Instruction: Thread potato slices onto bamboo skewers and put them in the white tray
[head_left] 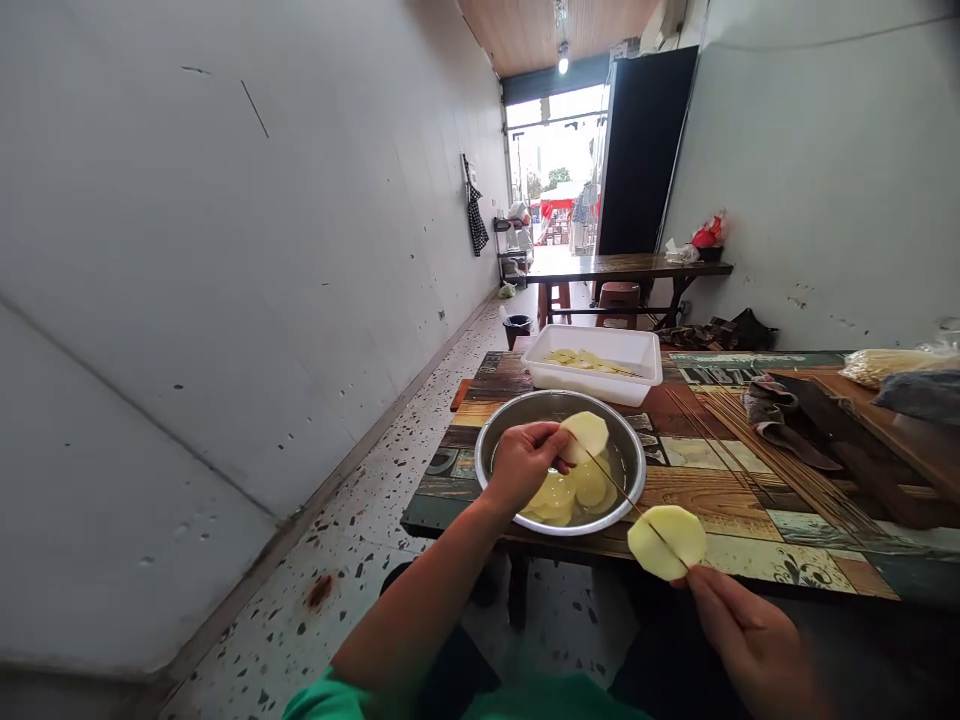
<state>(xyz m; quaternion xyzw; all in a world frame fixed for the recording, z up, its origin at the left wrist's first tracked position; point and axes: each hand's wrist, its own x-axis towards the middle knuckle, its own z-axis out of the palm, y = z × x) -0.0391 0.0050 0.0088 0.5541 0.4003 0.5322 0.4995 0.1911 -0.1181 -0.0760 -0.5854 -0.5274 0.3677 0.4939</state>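
Observation:
My left hand (529,460) is closed on a thin round potato slice (587,436), held above a metal bowl (487,487). The tip end of a thin wooden skewer (619,487) meets this slice. Lower right, my right hand (746,625) pinches the skewer's other end, just below a second potato slice (677,535) threaded on it. More pale potato slices (559,495) lie in liquid in the bowl. Part of the bowl is hidden by my left hand and forearm.
Behind the bowl, a white plastic tub (536,372) holds more slices. Many loose skewers (787,470) lie on the patterned wooden table (720,500), beside a crumpled cloth (770,405) and plastic bags (900,362). A wall (247,250) runs along the left.

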